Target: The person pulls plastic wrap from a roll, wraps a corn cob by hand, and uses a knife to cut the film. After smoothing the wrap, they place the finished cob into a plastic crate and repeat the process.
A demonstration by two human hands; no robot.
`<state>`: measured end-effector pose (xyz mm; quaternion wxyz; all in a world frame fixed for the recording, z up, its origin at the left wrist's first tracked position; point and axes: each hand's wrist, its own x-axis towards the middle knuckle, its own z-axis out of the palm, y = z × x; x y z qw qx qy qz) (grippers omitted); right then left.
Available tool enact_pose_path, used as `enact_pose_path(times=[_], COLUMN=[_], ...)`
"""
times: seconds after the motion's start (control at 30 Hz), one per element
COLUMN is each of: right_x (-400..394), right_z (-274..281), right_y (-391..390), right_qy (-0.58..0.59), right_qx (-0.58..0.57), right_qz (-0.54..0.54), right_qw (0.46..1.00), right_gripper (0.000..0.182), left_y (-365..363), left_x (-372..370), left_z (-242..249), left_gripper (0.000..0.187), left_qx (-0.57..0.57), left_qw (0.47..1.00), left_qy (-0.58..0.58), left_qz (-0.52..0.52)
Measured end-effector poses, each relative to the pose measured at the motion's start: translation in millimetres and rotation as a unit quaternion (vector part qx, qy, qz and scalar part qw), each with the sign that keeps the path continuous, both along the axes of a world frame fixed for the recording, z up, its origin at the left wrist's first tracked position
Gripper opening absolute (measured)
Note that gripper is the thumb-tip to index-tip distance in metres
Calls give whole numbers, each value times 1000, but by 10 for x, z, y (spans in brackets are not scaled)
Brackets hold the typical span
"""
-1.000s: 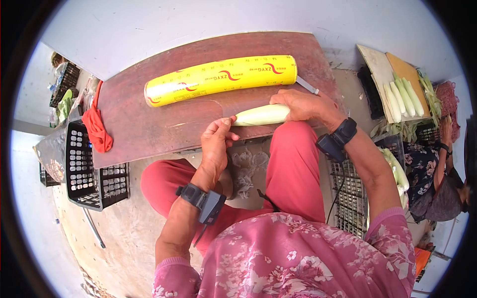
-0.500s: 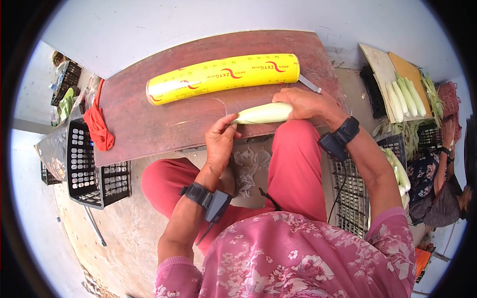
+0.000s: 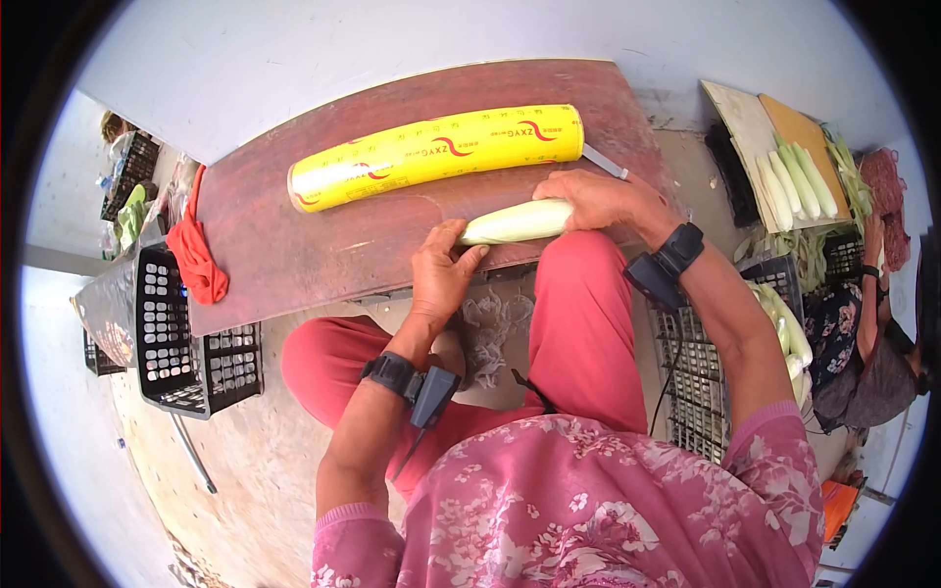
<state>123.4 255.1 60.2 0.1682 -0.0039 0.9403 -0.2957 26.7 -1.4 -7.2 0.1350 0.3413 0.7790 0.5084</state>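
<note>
A pale green ear of corn (image 3: pixel 518 222), apparently still in husk leaves, lies level over the near edge of the red-brown table (image 3: pixel 323 250). My right hand (image 3: pixel 600 203) wraps round its right end. At its left, tapered end, my left hand (image 3: pixel 441 272) holds the tip between the fingers and the thumb, which stands a little lower. Just beyond both hands rests a yellow roll of plastic wrap (image 3: pixel 441 155) with red print. A flat grey strip, perhaps a blade (image 3: pixel 605 163), shows behind my right hand; its other end is hidden.
An orange-red cloth (image 3: pixel 198 257) hangs at the table's left edge, beside black crates (image 3: pixel 167 328). To the right, several ears lie on a board (image 3: pixel 750 181), and more fill a crate (image 3: pixel 698 382). Another person's arm (image 3: pixel 870 255) reaches in there.
My left hand has shifted its fingers over the corn's tip, with the thumb now further from them. The corn stays nearly in place; the whole view has shifted slightly.
</note>
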Motion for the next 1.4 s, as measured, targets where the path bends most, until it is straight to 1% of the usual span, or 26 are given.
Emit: enact_pose_path(times=[0.1, 0.27, 0.3, 0.37, 0.47, 0.6, 0.7, 0.8, 0.9, 1.0, 1.1, 1.2, 1.27, 1.3, 1.4], right_x=[11, 38, 45, 41, 76, 186, 281, 292, 241, 181, 169, 268, 266, 252, 221], right_z=[33, -11, -6, 4, -13, -42, -3, -3, -70, -78, -50, -11, 103, 170, 326], right_y=[-18, -20, -24, -23, 0, 19, -18, 13, 98, 165, 127, -60, -216, -306, -617], right_qy=[1, 6, 7, -3, 0, 53, 58, 39, 7, -29, 4, 130, 186, 213, 105], right_qx=[8, 11, 14, 16, -2, -30, -52, -46, -73, -92, -33, 138, 90, 66, 89], right_qz=[-3, -25, -33, -34, -43, -58, -127, -128, -126, -92, -68, -72, -114, -134, -115], right_qw=[1000, 1000, 999, 999, 999, 996, 989, 990, 989, 991, 997, 979, 972, 966, 984], right_gripper=[56, 54, 53, 57, 61, 61, 59, 59, 55, 54, 49, 39, 30, 25, 15], left_y=[1, 74, 87, 96, 106, 133, 140, 151, 150, 144, 146, 141, 136, 135, 130], left_x=[-4, -5, -4, 4, 1, -17, -27, -44, -62, -74, -81, -97, -105, -103, -100], left_z=[121, 83, 90, 102, 139, 66, 69, 87, 118, 157, 191, 173, 163, 181, 241], left_gripper=[48, 58, 59, 60, 57, 52, 48, 44, 42, 40, 37, 34, 33, 34, 36], left_qx=[-39, -78, -93, -123, -166, -151, -145, -131, -127, -139, -127, -88, -71, -80, -94], left_qw=[998, 987, 985, 980, 973, 978, 979, 981, 981, 979, 981, 983, 984, 985, 986], left_qy=[49, 135, 139, 148, 152, 139, 140, 137, 133, 133, 127, 137, 136, 125, 102], left_qz=[-22, -35, -39, -46, -56, -41, -44, -53, -58, -67, -75, -85, -89, -90, -95])
